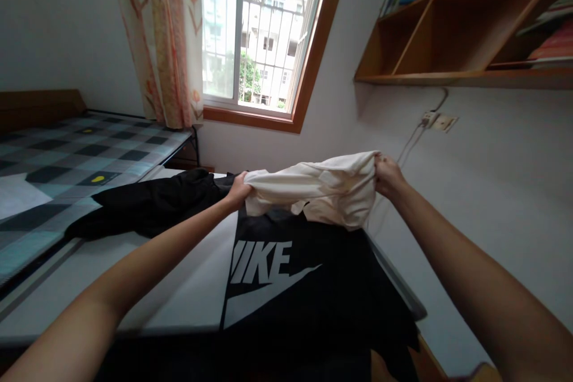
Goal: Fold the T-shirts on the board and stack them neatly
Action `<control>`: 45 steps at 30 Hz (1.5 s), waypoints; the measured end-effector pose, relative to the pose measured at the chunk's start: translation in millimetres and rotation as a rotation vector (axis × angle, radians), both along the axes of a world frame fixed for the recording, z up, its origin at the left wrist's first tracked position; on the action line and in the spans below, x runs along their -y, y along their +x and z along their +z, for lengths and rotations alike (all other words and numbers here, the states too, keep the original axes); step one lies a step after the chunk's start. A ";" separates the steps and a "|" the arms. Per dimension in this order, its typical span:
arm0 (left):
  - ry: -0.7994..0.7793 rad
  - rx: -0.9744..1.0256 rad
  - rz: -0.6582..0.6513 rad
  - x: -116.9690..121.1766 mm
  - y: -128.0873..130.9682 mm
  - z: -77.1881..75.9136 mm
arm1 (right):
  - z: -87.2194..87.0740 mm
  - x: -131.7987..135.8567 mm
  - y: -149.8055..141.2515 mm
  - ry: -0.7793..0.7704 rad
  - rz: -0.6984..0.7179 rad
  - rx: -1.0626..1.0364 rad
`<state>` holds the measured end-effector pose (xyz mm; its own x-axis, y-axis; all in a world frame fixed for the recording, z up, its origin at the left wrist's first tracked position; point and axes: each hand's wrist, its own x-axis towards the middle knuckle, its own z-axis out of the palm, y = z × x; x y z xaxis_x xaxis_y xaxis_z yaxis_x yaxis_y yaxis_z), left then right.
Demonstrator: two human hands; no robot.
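Observation:
Stretched between my two hands is a cream-coloured garment (313, 182), bunched and hanging in folds; its exact kind cannot be made out. My left hand (239, 190) is closed on its left end, and my right hand (387, 176) grips the right end in a fist. Below the cloth lies a black Nike garment or bag (331, 292) with a large grey logo, spread over a white table (179, 280). Left of it, a crumpled black garment (165, 203) rests across the table's far edge, partly behind my left forearm.
A bed with a checked mattress (120, 146) stands at the left, with white paper (22, 194) on it. Behind are a curtain (170, 42) and a barred window (268, 42). Wooden shelves (465, 24) hang at upper right, above a wall socket (441, 122) with cables.

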<state>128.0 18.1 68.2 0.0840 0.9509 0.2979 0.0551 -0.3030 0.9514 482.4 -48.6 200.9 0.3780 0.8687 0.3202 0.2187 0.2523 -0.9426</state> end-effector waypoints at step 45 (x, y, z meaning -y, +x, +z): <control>0.270 -0.971 -0.423 59.2 60.5 -11.8 | -68.9 107.9 52.8 -0.660 -0.179 1.602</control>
<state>188.5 -41.1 56.4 0.7004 0.7032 0.1221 0.5888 -0.6660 0.4579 535.2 -156.5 132.1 0.1657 0.9829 0.0805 0.9392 -0.1822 0.2911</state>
